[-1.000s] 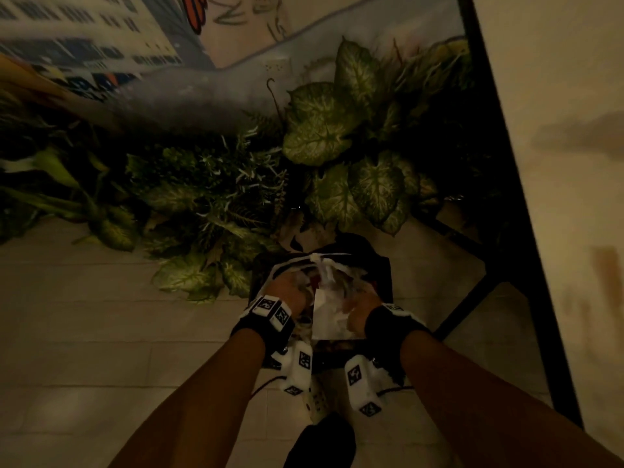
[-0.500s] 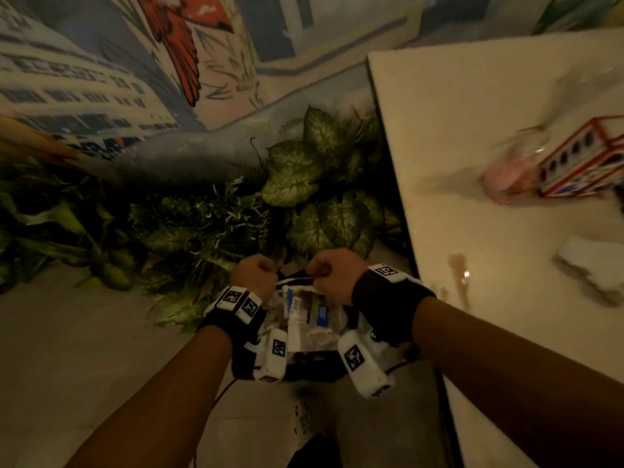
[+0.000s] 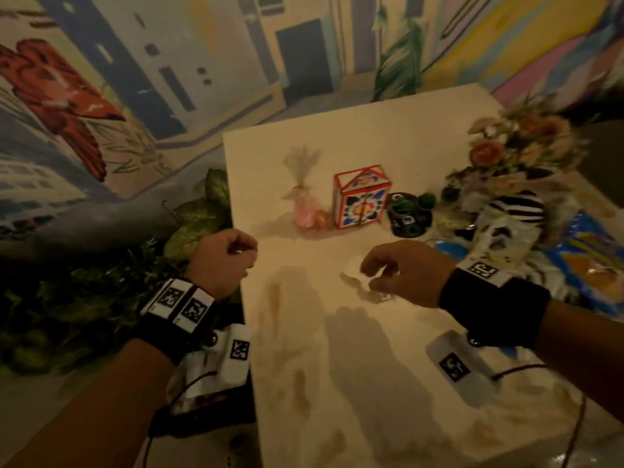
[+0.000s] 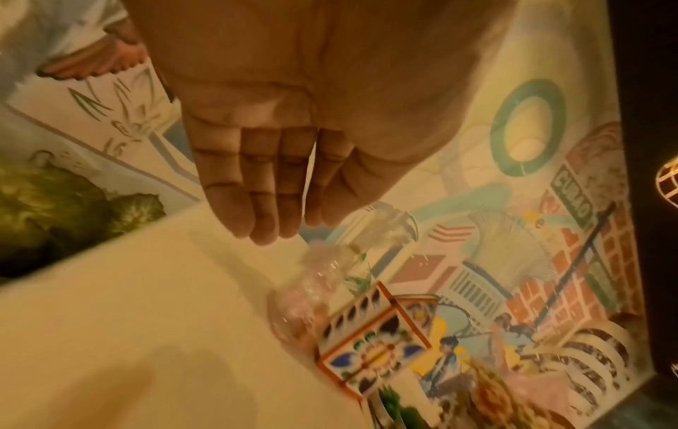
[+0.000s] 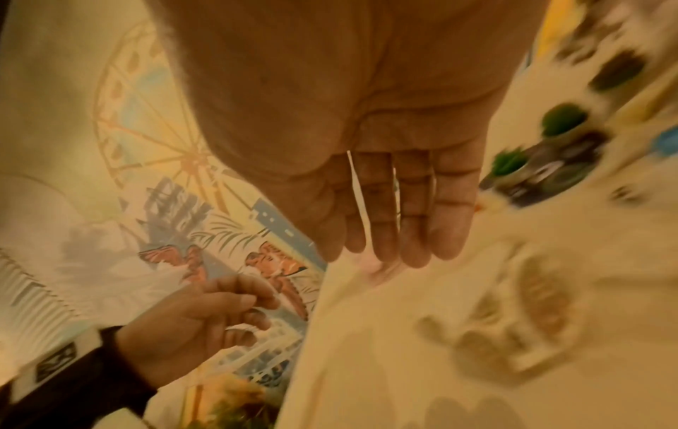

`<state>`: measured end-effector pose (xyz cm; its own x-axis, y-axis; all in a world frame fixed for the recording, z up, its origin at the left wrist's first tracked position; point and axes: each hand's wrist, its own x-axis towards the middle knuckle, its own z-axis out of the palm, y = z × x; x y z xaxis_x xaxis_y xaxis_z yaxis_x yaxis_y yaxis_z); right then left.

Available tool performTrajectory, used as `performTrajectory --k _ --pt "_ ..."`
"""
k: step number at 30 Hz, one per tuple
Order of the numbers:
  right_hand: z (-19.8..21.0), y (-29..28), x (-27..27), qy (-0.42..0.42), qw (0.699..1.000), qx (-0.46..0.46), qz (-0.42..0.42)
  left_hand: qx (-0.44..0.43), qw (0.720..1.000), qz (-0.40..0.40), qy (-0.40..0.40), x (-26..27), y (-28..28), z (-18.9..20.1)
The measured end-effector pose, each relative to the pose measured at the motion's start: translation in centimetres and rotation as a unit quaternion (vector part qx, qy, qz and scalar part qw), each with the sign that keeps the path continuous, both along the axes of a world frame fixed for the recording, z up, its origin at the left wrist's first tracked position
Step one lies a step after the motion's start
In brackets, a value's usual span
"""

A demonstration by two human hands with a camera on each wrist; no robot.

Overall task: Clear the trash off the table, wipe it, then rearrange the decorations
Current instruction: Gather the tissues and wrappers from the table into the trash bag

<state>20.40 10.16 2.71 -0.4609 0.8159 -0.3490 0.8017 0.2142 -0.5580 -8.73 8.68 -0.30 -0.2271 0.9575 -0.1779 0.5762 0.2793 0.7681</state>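
My left hand (image 3: 243, 255) hangs loosely curled over the left edge of the cream table (image 3: 388, 383) and holds nothing; in the left wrist view its fingers (image 4: 264, 220) lie relaxed and bare. My right hand (image 3: 371, 275) hovers with fingers pointing down over a crumpled white wipe (image 3: 351, 266); whether they touch is unclear. In the right wrist view that hand (image 5: 389, 252) is bare. Brown smears (image 3: 297, 332) streak the tabletop. At the back stand a pink wrapped sprig (image 3: 307, 212), a red-framed tile box (image 3: 361, 201) and a black pot (image 3: 408, 214).
A flower bouquet (image 3: 520, 146), a striped vase (image 3: 513, 214) and a blue mat (image 3: 591, 251) crowd the table's right side. A bin with trash (image 3: 209, 396) sits on the floor below my left wrist. Leafy plants (image 3: 199, 214) line the painted wall.
Both hands have let go of the trash bag at the floor bin and risen to the table. My view has swung up from the floor to the tabletop.
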Motion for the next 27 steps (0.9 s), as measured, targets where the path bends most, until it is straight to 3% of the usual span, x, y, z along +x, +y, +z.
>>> performTrajectory --k 4,9,14,20,25,27 --pt "0.2 1.7 8.2 -0.036 0.998 0.018 -0.039 -0.034 0.998 -0.043 0.007 7.0 1.3 -0.7" --pt "-0.8 3.5 14.8 -0.131 0.989 0.014 -0.063 -0.084 0.983 -0.122 0.112 14.6 2.2 -1.6" --pt "-1.7 4.5 17.5 -0.191 0.975 0.081 -0.075 -0.155 0.951 -0.183 0.194 18.6 3.4 -2.8" --pt "-3.5 4.2 19.7 -0.246 0.958 0.089 -0.116 -0.245 0.906 -0.196 0.283 21.7 3.5 -4.7" --pt "-5.0 4.7 19.3 -0.229 0.963 0.038 -0.139 -0.251 0.891 -0.199 0.322 23.6 3.2 -5.1" --pt "-5.4 4.9 19.0 -0.222 0.964 0.031 -0.144 -0.224 0.899 -0.186 0.327 24.0 3.1 -5.2"
